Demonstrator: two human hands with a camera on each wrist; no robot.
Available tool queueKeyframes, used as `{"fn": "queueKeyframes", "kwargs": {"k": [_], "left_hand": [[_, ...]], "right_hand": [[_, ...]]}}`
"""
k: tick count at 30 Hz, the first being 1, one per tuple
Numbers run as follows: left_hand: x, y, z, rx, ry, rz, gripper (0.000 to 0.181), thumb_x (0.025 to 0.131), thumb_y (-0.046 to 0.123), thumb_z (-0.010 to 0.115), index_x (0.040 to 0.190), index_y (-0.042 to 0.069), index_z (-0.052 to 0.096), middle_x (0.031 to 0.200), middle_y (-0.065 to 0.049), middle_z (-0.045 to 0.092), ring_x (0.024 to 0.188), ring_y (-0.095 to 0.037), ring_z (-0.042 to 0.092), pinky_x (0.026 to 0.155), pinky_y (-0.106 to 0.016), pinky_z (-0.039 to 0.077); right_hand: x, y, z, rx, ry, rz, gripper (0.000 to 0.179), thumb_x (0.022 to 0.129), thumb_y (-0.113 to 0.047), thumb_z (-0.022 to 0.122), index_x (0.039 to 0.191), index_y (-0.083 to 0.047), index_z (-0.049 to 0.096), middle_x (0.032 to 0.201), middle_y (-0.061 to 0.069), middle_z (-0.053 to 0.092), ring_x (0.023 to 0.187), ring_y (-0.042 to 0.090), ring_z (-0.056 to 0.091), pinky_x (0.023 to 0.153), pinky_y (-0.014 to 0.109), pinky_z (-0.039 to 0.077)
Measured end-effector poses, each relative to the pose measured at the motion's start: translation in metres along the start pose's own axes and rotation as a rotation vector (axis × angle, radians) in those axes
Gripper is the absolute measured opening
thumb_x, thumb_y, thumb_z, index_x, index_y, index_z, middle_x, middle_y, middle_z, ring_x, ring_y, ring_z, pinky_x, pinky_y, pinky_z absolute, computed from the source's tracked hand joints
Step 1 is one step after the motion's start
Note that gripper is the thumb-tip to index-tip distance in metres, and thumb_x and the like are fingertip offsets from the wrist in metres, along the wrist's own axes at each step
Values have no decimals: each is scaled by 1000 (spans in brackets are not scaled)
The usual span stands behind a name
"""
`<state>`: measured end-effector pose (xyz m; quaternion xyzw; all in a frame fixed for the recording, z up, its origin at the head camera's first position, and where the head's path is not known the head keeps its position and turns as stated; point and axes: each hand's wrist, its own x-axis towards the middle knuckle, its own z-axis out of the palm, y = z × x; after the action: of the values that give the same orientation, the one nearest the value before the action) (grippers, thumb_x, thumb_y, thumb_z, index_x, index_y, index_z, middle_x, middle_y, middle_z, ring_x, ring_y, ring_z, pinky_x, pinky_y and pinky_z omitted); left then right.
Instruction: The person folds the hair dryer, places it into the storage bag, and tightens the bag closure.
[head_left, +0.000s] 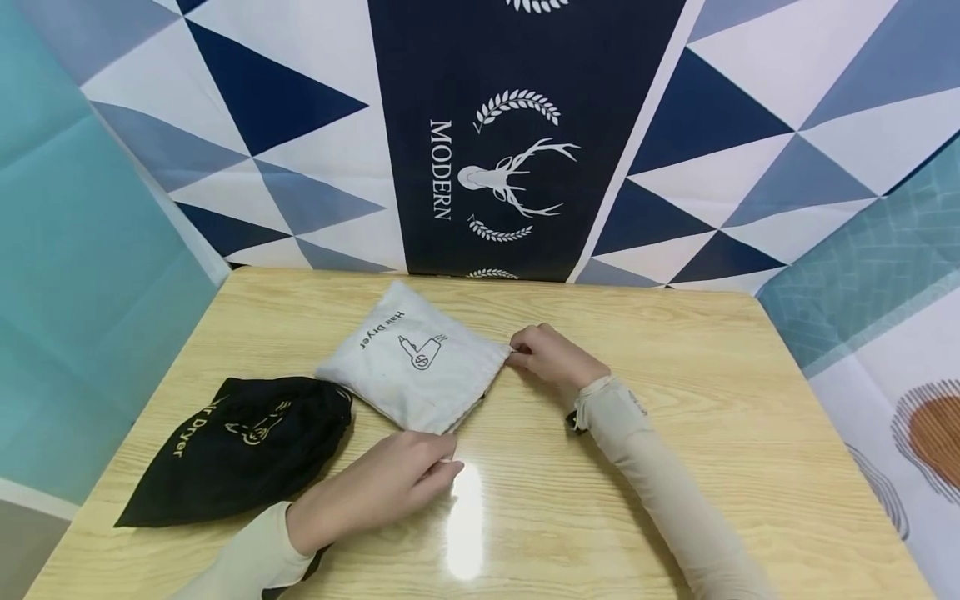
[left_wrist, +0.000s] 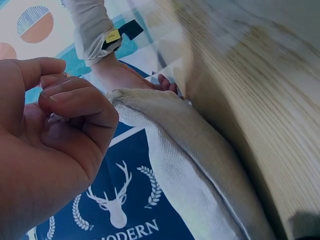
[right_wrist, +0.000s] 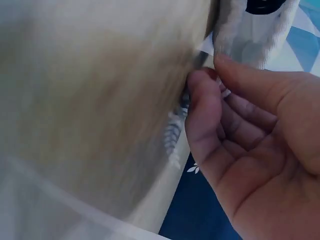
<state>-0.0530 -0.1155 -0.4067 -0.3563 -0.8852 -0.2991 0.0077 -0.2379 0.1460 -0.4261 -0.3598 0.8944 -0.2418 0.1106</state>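
A white drawstring bag (head_left: 420, 358) printed "Hair Dryer" with a dryer drawing lies flat on the table, its mouth edge facing lower right. My left hand (head_left: 382, 479) is at the bag's near corner, fingers curled and pinching a bit of white drawstring; in the left wrist view that hand (left_wrist: 60, 135) shows a white bit between the fingers, beside the bag (left_wrist: 185, 150). At the bag's right corner my right hand (head_left: 555, 358) pinches the other end of the drawstring. In the right wrist view, thumb and forefinger of the right hand (right_wrist: 260, 145) meet at a small white cord.
A black drawstring bag (head_left: 247, 450), also marked "Hair Dryer", lies left of the white one, behind the left forearm. The wooden table (head_left: 675, 375) ends at a patterned cloth backdrop (head_left: 517, 167). Teal cloth (head_left: 97, 233) hangs at the left side.
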Motion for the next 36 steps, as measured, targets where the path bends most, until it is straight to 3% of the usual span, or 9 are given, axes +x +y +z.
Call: {"fn": "queueKeyframes", "kwargs": {"k": [4, 8, 12, 16, 21, 29, 36], "left_hand": [[-4, 1, -2, -25, 7, -34, 35, 99, 20, 58, 70, 23, 40, 61, 16, 29, 56, -1, 37, 53, -17, 36], [-8, 0, -4, -33, 9, -53, 34, 99, 18, 59, 71, 23, 42, 60, 16, 29, 55, -1, 36, 51, -17, 36], [-12, 1, -6, -48, 13, -48, 33, 99, 17, 58, 71, 22, 42, 61, 16, 30, 55, 0, 35, 51, -15, 35], [-14, 3, -9, -86, 50, -57, 36, 98, 14, 58, 68, 22, 39, 61, 16, 28, 55, 1, 33, 49, -15, 33], [-15, 4, -12, -104, 73, -50, 38, 97, 12, 59, 68, 22, 38, 61, 17, 28, 55, 3, 32, 49, -12, 31], [-17, 5, -15, -102, 82, -43, 38, 98, 13, 59, 68, 23, 39, 61, 17, 29, 54, 4, 33, 48, -11, 31], [-17, 2, -19, -92, 88, -73, 38, 99, 13, 58, 67, 23, 38, 60, 17, 29, 54, 4, 33, 47, -13, 31]], "right_hand": [[-2, 16, -10, 127, -94, 9, 26, 98, -14, 63, 73, -7, 67, 61, 0, 58, 53, 11, 51, 57, 26, 45], [-8, 40, -13, 415, -155, 78, 22, 100, -14, 60, 87, -1, 73, 69, 10, 65, 58, 15, 59, 55, 27, 52], [-12, 58, -9, 716, -137, 158, 26, 102, -17, 58, 103, 6, 70, 77, 15, 65, 62, 16, 59, 56, 28, 53], [-11, 67, -4, 873, -59, 189, 30, 101, -18, 59, 108, 10, 67, 79, 13, 65, 65, 15, 59, 57, 28, 52], [-8, 66, -2, 934, 28, 195, 30, 102, -15, 58, 109, 13, 66, 80, 13, 66, 66, 14, 60, 57, 28, 53], [3, 64, 1, 966, 100, 249, 27, 100, -11, 60, 110, 12, 68, 81, 14, 69, 65, 14, 62, 58, 27, 55], [18, 63, -1, 915, 220, 260, 25, 99, -9, 61, 106, 14, 68, 79, 18, 68, 60, 15, 63, 56, 29, 56]]}}
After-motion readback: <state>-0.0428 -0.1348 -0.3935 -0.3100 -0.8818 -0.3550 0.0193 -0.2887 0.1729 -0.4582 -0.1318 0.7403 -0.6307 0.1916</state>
